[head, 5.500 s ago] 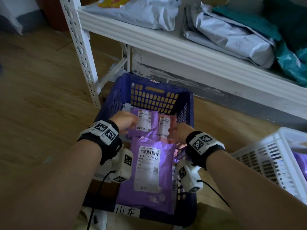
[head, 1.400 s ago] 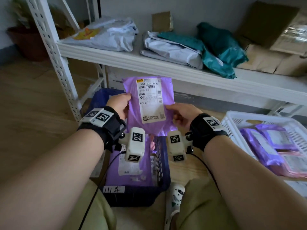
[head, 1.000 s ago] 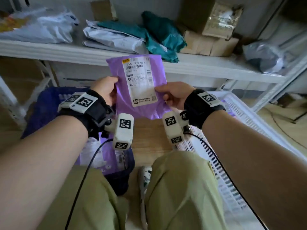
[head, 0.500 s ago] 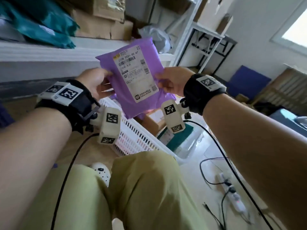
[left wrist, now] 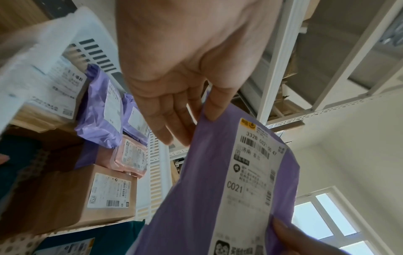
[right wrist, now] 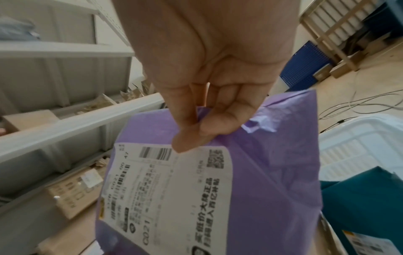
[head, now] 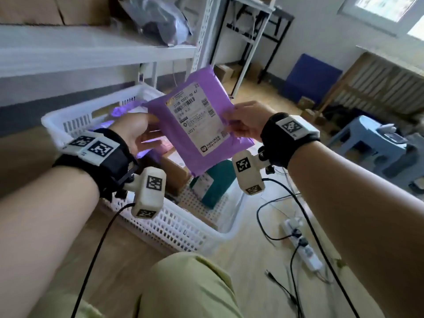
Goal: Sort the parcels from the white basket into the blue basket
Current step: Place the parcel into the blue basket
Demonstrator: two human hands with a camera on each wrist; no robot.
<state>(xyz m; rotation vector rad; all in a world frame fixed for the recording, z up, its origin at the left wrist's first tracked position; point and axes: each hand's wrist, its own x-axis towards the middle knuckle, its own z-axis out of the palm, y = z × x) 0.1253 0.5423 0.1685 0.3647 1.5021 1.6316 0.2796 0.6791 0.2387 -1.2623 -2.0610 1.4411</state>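
Note:
A purple parcel with a white shipping label is held up, tilted, between both hands above the white basket. My left hand pinches its left edge, the thumb on the front face and the fingers nearly straight behind. My right hand pinches the right edge between thumb and curled fingers. In the white basket lie purple parcels, a pink one, a brown box and a teal parcel. The blue basket is out of view.
A white shelf rack stands behind the basket. A power strip and loose cables lie on the floor to the right. A light blue stool is further right. My knee is at the bottom.
Both hands lifted the purple parcel out of the blue basket and carried it right, over the white basket. It now tilts, and the blue basket has left the view.

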